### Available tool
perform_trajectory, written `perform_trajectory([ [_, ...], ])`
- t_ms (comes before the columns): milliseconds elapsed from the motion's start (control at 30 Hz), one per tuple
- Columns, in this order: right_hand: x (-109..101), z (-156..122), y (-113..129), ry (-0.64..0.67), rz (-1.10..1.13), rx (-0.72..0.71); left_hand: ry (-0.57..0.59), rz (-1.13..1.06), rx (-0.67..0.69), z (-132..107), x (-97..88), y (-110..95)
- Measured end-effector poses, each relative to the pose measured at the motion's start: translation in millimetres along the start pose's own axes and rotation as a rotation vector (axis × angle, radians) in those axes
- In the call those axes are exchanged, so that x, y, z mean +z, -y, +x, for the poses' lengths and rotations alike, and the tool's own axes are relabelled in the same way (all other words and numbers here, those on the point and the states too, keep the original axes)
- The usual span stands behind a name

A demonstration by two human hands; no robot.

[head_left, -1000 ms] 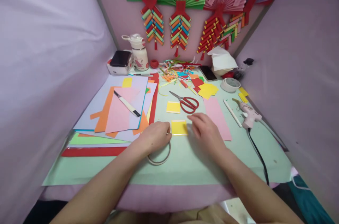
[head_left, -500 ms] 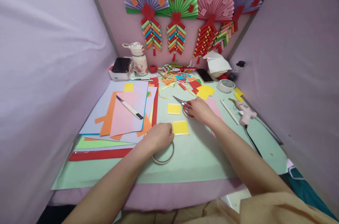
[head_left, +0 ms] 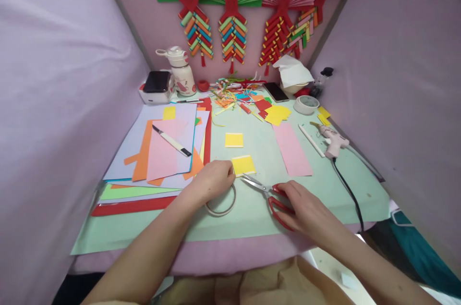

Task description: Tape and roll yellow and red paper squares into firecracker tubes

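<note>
My R hand [head_left: 306, 209] grip clamped on red-handled steel scissors [head_left: 268, 194], pulled in close; tips now just beside small yellow paper square [head_left: 243, 165] on tabletop [head_left: 252, 221]. L hand [head_left: 212, 180] grip curled shut beside square, unmoved.

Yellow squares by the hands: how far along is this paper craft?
Done: four fan-and-firecracker hangings on the wall, and a pile of cut yellow pieces. In hand: the right hand holds red scissors pointed at a yellow square, with the left hand curled on a tape ring. Left: a second yellow square and a pink strip lie untouched.
</note>
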State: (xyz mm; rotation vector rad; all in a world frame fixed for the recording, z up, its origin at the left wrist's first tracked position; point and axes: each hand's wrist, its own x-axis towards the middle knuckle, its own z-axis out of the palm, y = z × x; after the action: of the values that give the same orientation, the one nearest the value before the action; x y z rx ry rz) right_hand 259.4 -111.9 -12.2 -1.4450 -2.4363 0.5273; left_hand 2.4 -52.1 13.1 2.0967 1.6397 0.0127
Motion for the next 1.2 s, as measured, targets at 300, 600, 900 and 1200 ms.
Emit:
perform_trajectory([
  [300,1,4,8,-0.078,-0.11,-0.043,0.012,-0.037,-0.001,1,-0.1,1],
  [600,5,7,7,-0.094,-0.144,-0.041,0.018,-0.042,-0.008,2,0.1,0],
  [900,10,9,3,-0.113,-0.155,-0.065,0.021,-0.046,-0.005,1,-1.5,-1],
  [1200,12,9,3,-0.096,-0.101,-0.079,0.026,-0.054,-0.007,2,-1.0,-1],
])
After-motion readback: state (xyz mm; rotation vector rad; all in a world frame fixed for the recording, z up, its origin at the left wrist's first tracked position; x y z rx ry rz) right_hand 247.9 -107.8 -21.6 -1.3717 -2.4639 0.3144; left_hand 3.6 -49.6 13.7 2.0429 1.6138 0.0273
